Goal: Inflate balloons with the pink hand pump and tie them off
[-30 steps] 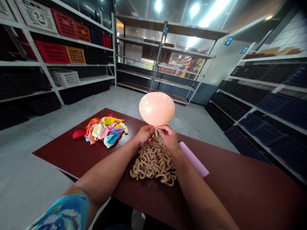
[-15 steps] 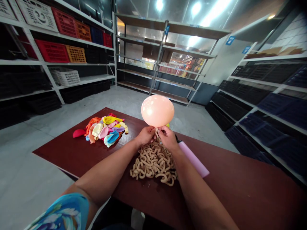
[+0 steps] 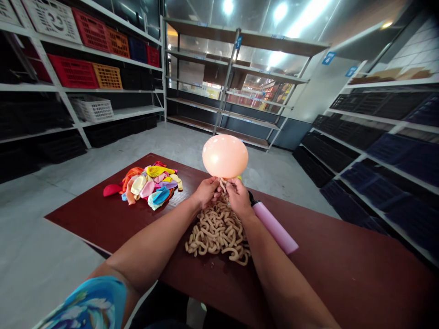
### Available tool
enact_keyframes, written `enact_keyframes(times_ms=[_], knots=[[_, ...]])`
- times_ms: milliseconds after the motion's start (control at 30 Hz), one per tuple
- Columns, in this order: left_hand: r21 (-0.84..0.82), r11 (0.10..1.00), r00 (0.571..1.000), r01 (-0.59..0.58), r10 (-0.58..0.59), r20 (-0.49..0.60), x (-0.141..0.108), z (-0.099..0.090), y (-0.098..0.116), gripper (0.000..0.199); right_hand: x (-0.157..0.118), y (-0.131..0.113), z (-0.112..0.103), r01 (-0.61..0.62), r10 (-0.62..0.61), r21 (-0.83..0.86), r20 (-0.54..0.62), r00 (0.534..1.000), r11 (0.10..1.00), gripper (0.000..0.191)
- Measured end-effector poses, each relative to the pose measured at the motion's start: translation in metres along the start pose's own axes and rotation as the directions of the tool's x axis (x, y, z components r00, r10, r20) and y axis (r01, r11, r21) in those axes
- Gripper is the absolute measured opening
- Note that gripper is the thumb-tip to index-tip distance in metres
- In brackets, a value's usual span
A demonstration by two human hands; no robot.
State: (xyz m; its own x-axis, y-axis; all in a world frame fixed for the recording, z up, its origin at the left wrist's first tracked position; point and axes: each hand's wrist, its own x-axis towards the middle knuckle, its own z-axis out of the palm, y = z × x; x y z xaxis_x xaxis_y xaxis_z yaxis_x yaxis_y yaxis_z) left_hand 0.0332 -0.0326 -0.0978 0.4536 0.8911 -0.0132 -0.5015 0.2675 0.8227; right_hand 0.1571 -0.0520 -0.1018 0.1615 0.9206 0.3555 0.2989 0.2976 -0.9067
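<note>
Peach balloon, inflated, is sitting above the far end of the pile of brown curls. Left hand is pinching at its underside from the pile's left; right hand is pinching from the pile's right. Both grips are closing on the balloon's neck area. Pale twisted strip is showing between them; cannot tell whether neck or curl. Pile is lying on the dark red worktop, running up under the hands. Limp balloons, mixed colours, are lying in a heap left of the pile, apart from it. Pink cylinder is lying right of the pile, beyond the right forearm. Grey rack is standing well beyond the pile.
</note>
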Motion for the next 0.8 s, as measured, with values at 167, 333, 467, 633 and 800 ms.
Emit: enact_keyframes(times_ms=[167,333,467,633,800], knots=[[0.043,0.999,1.000,-0.015,0.015,-0.005,-0.003,0.003,0.001,0.024,-0.001,-0.005,0.000,-0.051,0.044,0.136,0.053,0.998,0.989,0.033],[0.126,0.991,0.999,-0.048,0.046,0.016,-0.003,0.003,0.000,0.027,0.000,0.001,-0.004,-0.008,0.005,0.103,0.028,1.000,0.995,0.033],[0.156,0.986,0.996,-0.064,0.054,0.069,-0.004,0.002,0.001,0.029,0.003,0.008,-0.005,-0.012,0.014,0.110,-0.014,1.000,0.994,0.032],[0.204,0.978,0.993,-0.046,0.023,0.116,-0.009,0.006,0.008,0.035,0.005,0.012,-0.006,0.037,-0.035,0.021,-0.076,0.996,0.999,0.033],[0.271,0.960,0.987,-0.062,0.020,0.157,-0.010,0.009,0.007,0.031,0.005,0.010,-0.009,0.032,-0.041,-0.060,-0.149,0.988,0.998,0.036]])
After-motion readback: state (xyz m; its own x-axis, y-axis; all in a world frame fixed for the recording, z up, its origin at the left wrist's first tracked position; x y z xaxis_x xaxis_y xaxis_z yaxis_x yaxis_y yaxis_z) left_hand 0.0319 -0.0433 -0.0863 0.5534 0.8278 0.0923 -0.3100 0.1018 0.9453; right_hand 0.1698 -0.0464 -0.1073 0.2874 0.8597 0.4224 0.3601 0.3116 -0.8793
